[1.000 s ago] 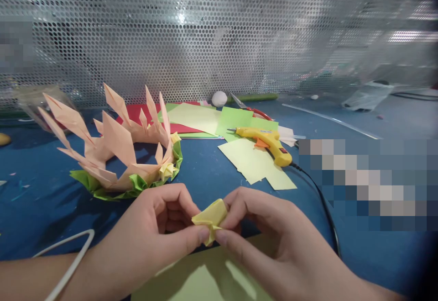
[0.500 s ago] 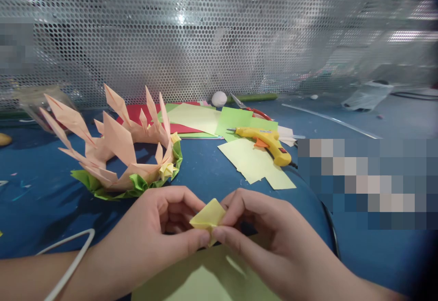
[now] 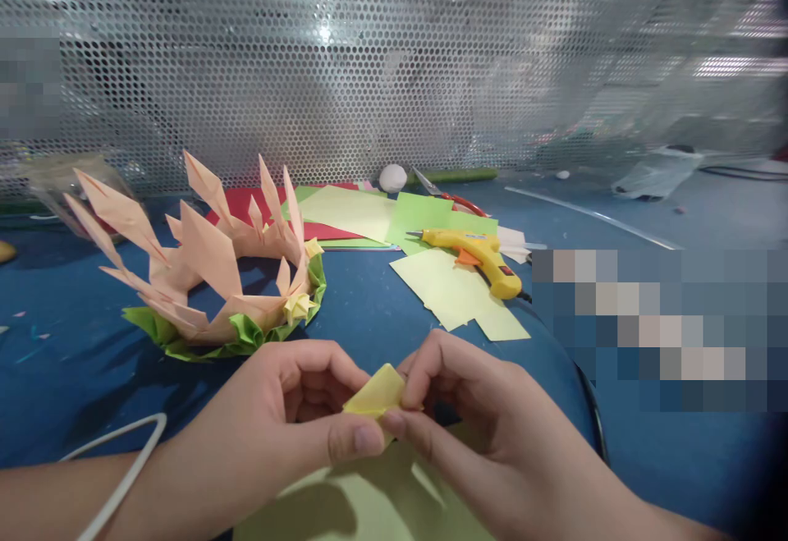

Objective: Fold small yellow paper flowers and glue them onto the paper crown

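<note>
Over the blue bench (image 3: 357,303), a paper fold in hand.
Beyond the fingers of the left hand (image 3: 295,418) sits a peach paper crown (image 3: 209,249); beneath them lies a pale sheet (image 3: 382,512). They and the right hand's (image 3: 492,426) fingers pinch the small yellow paper (image 3: 377,391) between them. Creasing seems the step; the next move likely calls for steady holding, firm pressing.

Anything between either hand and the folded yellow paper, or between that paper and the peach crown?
Nothing visible parts them: the left hand and right hand both pinch the folded yellow paper. Toward the peach crown, the left hand itself stands between.
</note>
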`<state>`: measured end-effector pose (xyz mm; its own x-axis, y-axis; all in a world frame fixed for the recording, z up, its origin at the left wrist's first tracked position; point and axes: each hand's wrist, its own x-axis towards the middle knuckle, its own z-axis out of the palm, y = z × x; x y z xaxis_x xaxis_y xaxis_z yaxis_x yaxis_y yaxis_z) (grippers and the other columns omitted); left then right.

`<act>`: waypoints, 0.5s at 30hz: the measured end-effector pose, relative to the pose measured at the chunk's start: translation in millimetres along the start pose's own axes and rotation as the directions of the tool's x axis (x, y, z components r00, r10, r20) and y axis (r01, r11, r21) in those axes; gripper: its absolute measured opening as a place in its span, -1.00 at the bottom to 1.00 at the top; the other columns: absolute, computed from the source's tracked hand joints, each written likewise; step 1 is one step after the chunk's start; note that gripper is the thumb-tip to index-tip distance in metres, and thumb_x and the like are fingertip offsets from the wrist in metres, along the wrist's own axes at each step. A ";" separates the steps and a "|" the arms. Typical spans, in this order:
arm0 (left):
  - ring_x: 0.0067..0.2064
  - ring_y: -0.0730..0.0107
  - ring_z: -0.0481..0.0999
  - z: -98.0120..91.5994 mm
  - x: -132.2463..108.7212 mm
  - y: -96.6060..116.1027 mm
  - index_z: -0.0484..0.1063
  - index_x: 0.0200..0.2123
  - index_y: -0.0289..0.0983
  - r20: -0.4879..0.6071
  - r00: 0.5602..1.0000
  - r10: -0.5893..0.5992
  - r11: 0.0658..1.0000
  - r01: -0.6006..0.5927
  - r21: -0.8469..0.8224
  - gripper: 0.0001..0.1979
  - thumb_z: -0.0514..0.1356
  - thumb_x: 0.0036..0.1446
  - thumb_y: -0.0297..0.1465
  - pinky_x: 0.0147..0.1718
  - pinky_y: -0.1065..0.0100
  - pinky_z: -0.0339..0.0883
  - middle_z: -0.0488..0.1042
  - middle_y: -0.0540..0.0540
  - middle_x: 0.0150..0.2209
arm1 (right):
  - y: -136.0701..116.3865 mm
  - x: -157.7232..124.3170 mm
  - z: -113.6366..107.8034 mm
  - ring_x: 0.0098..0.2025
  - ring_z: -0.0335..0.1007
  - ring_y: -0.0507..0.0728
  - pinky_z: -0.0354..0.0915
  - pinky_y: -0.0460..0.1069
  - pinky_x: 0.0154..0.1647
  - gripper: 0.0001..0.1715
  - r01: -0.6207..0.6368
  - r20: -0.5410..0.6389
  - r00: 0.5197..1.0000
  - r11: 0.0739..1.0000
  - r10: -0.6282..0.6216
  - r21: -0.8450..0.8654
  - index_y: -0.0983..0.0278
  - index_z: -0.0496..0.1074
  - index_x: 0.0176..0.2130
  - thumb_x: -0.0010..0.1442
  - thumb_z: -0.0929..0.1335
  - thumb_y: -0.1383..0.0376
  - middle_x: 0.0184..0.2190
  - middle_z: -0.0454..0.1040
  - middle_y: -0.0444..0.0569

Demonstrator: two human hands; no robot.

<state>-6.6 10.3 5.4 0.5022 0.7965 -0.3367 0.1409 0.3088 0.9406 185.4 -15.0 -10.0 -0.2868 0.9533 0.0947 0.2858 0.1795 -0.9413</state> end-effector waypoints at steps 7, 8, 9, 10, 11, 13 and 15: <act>-0.47 0.47 0.30 2.4 2.2 1.3 0.39 -0.57 -0.26 -0.079 0.996 -0.029 0.996 0.035 0.084 -0.73 0.41 -0.09 -0.28 -0.49 0.47 0.15 0.38 0.09 -0.57 | 0.7 -2.6 0.7 -0.40 0.44 0.06 0.33 -0.07 -0.41 -0.84 -0.004 0.038 0.999 0.997 0.001 0.079 0.18 0.25 -0.36 0.17 0.35 0.38 -0.46 0.48 -0.15; -0.45 0.45 0.34 2.0 2.6 0.8 0.41 -0.57 -0.26 -0.073 0.997 -0.028 0.998 0.032 0.060 -0.74 0.41 -0.10 -0.30 -0.47 0.46 0.19 0.42 0.07 -0.55 | 0.9 -2.6 0.7 -0.42 0.42 0.05 0.32 -0.08 -0.41 -0.84 -0.003 0.032 1.000 0.997 0.000 0.081 0.18 0.26 -0.36 0.16 0.36 0.38 -0.47 0.46 -0.16; -0.42 0.43 0.38 1.4 2.9 0.2 0.42 -0.57 -0.26 -0.065 0.998 -0.023 0.999 0.025 0.032 -0.76 0.42 -0.11 -0.32 -0.43 0.44 0.24 0.45 0.05 -0.52 | 1.1 -2.4 0.6 -0.43 0.39 0.04 0.31 -0.09 -0.42 -0.84 0.001 0.026 1.000 0.996 -0.004 0.089 0.18 0.27 -0.36 0.15 0.36 0.39 -0.47 0.43 -0.17; -0.40 0.42 0.40 0.8 2.9 -0.7 0.42 -0.58 -0.27 -0.058 0.998 -0.015 1.000 0.015 0.010 -0.76 0.43 -0.12 -0.35 -0.40 0.43 0.27 0.48 0.04 -0.49 | 1.3 -2.0 0.6 -0.43 0.37 0.03 0.30 -0.10 -0.43 -0.84 0.001 0.024 1.000 0.995 -0.004 0.101 0.19 0.27 -0.36 0.14 0.37 0.39 -0.48 0.42 -0.18; -0.39 0.41 0.42 0.1 2.8 -1.7 0.42 -0.58 -0.26 -0.046 0.999 -0.003 1.000 0.003 -0.001 -0.76 0.44 -0.12 -0.36 -0.38 0.43 0.28 0.49 0.04 -0.48 | 1.4 -1.6 0.5 -0.44 0.35 0.03 0.29 -0.11 -0.44 -0.83 -0.006 0.024 1.000 0.993 0.003 0.121 0.19 0.28 -0.36 0.14 0.38 0.39 -0.48 0.40 -0.18; -0.40 0.43 0.41 -0.9 2.0 -3.5 0.41 -0.58 -0.26 -0.022 1.000 0.009 1.000 -0.008 0.016 -0.76 0.44 -0.11 -0.39 -0.40 0.44 0.27 0.50 0.05 -0.48 | 1.5 -0.5 0.3 -0.44 0.32 0.03 0.27 -0.10 -0.44 -0.80 -0.038 0.039 0.999 0.983 0.031 0.180 0.19 0.27 -0.37 0.15 0.41 0.34 -0.48 0.39 -0.19; -0.44 0.45 0.37 -1.2 1.1 -4.3 0.41 -0.57 -0.26 -0.015 1.000 0.013 0.997 -0.012 0.077 -0.76 0.43 -0.09 -0.40 -0.44 0.45 0.23 0.47 0.07 -0.51 | 1.2 0.5 0.1 -0.44 0.30 0.03 0.25 -0.10 -0.44 -0.75 -0.079 0.060 0.996 0.967 0.067 0.240 0.18 0.26 -0.38 0.13 0.45 0.30 -0.49 0.38 -0.19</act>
<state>-7.7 10.4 0.9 0.4915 0.8081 -0.3247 0.2000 0.2581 0.9452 185.5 -14.4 -11.0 -0.3212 0.9469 0.0119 0.0795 0.0395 -0.9961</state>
